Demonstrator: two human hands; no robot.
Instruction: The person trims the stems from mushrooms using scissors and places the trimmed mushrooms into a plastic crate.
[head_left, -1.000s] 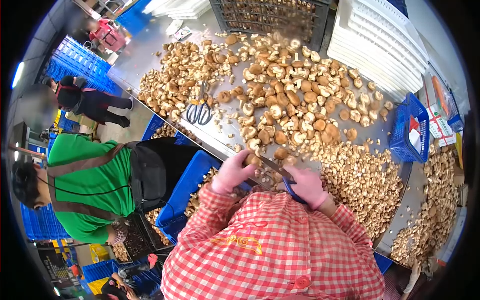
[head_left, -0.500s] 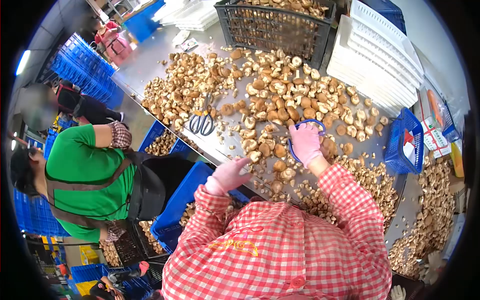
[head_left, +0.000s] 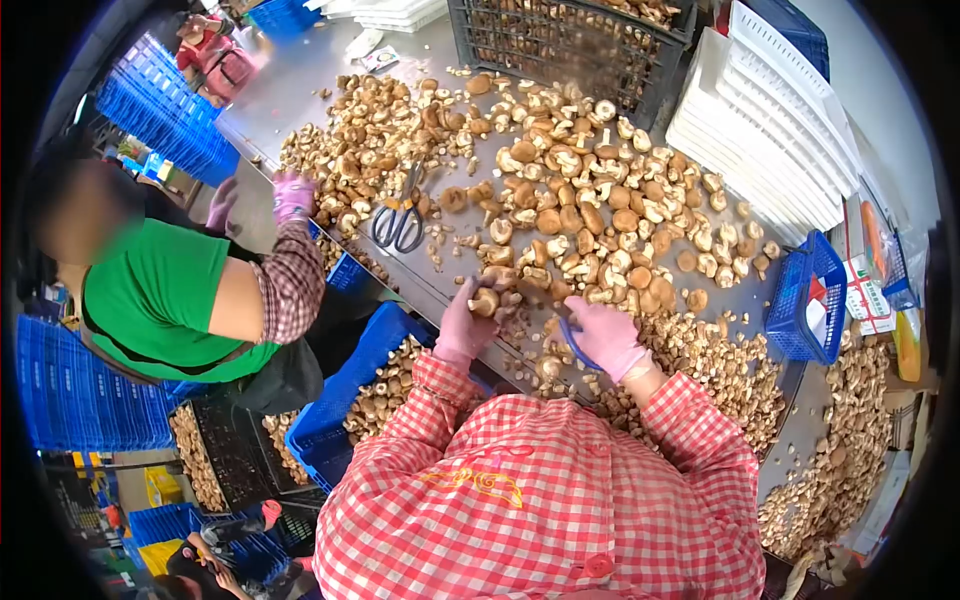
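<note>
My left hand (head_left: 462, 328), in a pink glove, has its fingers around a brown-capped mushroom (head_left: 484, 302) near the table's front edge. In my right hand (head_left: 606, 336), also gloved in pink, are scissors with blue handles (head_left: 577, 346); their blades are blurred and point toward the left hand. Whole mushrooms (head_left: 590, 220) lie in a loose heap just beyond both hands. Small cut pieces (head_left: 715, 365) are piled to the right of my right forearm. Another pair of scissors (head_left: 398, 224), with dark loop handles, rests on the table to the left.
A black crate of mushrooms (head_left: 570, 65) stands at the back, beside stacked white trays (head_left: 765, 130). A small blue basket (head_left: 806, 300) sits at right. Left of me, a blue crate (head_left: 345, 400) holds mushrooms. A co-worker in a green shirt (head_left: 165, 290) reaches a gloved hand onto the table.
My left hand, empty before, has moved right and holds a mushroom. My right hand has drawn the scissors nearer to it. The co-worker has turned and reached to the table.
</note>
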